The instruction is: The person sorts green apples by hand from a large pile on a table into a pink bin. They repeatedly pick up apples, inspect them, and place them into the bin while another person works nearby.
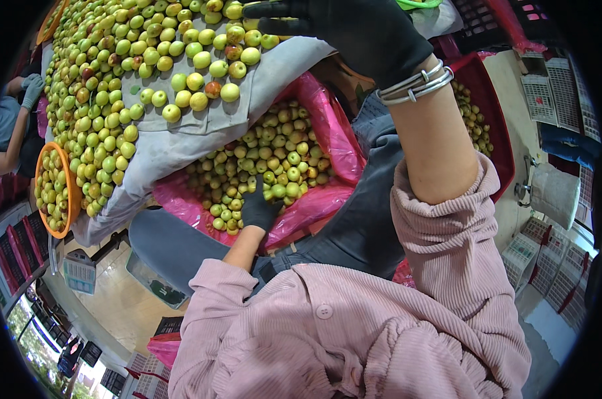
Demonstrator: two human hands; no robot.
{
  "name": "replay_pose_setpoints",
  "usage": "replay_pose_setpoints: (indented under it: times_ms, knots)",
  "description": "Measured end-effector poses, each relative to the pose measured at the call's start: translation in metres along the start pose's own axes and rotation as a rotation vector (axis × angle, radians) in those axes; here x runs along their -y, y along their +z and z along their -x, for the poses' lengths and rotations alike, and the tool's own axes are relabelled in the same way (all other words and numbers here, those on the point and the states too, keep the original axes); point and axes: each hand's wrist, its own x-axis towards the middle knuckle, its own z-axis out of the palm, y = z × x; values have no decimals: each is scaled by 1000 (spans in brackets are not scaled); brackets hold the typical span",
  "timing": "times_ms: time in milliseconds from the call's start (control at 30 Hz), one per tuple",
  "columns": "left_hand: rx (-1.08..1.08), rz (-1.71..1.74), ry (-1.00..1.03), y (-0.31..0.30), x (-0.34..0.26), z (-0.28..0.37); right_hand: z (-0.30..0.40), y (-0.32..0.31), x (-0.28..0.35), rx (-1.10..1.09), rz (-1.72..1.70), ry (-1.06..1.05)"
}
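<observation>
My left hand (261, 208), in a black glove, is low over the jujubes (266, 149) in a crate or box lined with a pink plastic bag (338, 144). Its finger and thumb are apart, and several greener jujubes lie just beyond them. My right hand (341, 30), also black-gloved, reaches over the cloth-covered table (281, 57) at the top edge of the view. Its visible fingers are stretched out and spread beside loose yellow-green jujubes (201, 60), some with reddish-brown patches. The upper part of this hand is cut off by the frame.
A large heap of jujubes (101, 104) covers the table's left side. An orange basket (71, 199) of jujubes stands at its edge, near a co-worker's gloved hand (33, 92). To my right is a red container (495, 124) with more jujubes. Plastic crates (562, 87) stand farther right.
</observation>
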Motion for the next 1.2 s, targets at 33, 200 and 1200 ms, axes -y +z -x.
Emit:
replay_pose_setpoints:
  times_ms: [33,200,1200]
  knots:
    - [12,-13,-11,-15,-34,7,0,-7,-1,20,-22,9]
    - [4,213,445,26,-90,-22,2,-6,1,-16,-30,82]
    - [395,1659,-168,-82,-20,16,-11,-5,-16,-22,68,71]
